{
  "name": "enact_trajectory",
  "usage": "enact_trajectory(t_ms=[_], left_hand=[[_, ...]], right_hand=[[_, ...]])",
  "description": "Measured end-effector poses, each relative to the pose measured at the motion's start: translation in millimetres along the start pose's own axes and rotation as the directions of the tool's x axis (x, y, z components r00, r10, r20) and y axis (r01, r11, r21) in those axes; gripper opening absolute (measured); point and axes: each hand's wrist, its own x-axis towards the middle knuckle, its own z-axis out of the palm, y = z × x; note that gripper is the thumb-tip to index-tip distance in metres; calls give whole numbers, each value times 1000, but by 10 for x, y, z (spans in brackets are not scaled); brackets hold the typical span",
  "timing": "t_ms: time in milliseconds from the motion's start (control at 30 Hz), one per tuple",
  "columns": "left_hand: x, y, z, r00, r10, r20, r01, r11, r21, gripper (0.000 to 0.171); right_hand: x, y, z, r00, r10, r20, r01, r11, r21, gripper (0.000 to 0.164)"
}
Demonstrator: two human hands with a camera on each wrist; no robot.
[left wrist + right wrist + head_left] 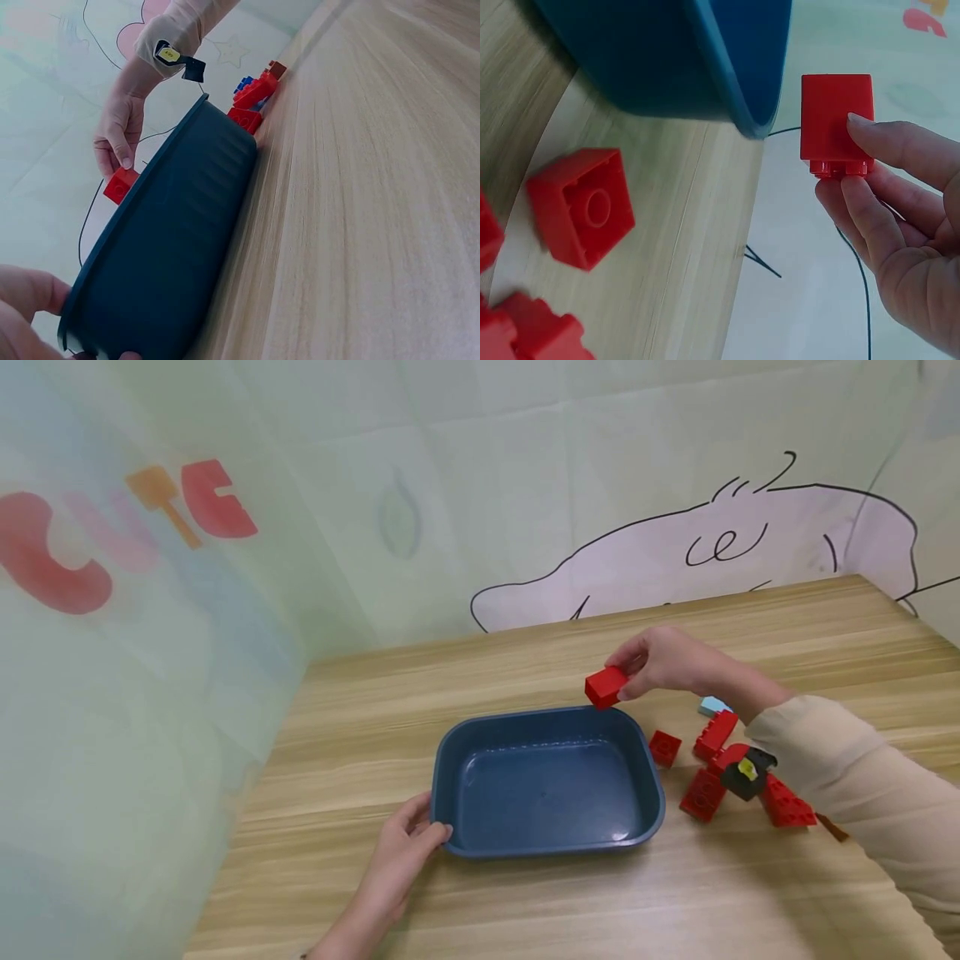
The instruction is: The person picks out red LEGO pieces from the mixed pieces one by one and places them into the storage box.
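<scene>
A dark blue plastic tub (543, 847) stands on the wooden table, its inside bare in the head view. My left hand (401, 852) grips the tub's near left corner, thumb over the rim and fingers at the outer wall. Above the tub's far right corner, my right hand (663, 664) pinches a red toy brick (604, 687) between thumb and fingers. The right wrist view shows that brick (836, 116) with its studs facing the fingers. Just right of the tub lies a loose red brick (664, 748), hollow side showing in the right wrist view.
Several more red bricks (702, 795) lie in a cluster to the tub's right, partly under the right forearm. A light blue piece (714, 706) sits behind them. A printed cloth (420, 485) hangs along the table's back and left edges. The wooden table (337, 735) extends around the tub.
</scene>
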Motion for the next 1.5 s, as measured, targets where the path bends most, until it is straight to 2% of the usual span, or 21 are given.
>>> enact_trajectory(t_ms=[400, 933, 1167, 1500], left_hand=[[6, -7, 6, 1000, 0, -1, 0, 1000, -3, 59], [17, -10, -13, 1000, 6, 1, -6, 1000, -19, 59], [32, -21, -14, 1000, -15, -16, 15, 1000, -16, 58], [35, -26, -24, 1000, -14, -12, 13, 1000, -21, 59]], right_hand=[[135, -143, 135, 998, -26, 54, 26, 1000, 16, 44], [257, -332, 331, 994, -74, 75, 74, 997, 7, 45], [324, -439, 445, 991, -101, 93, 98, 995, 35, 44], [394, -539, 643, 976, -138, 167, 136, 990, 26, 43]])
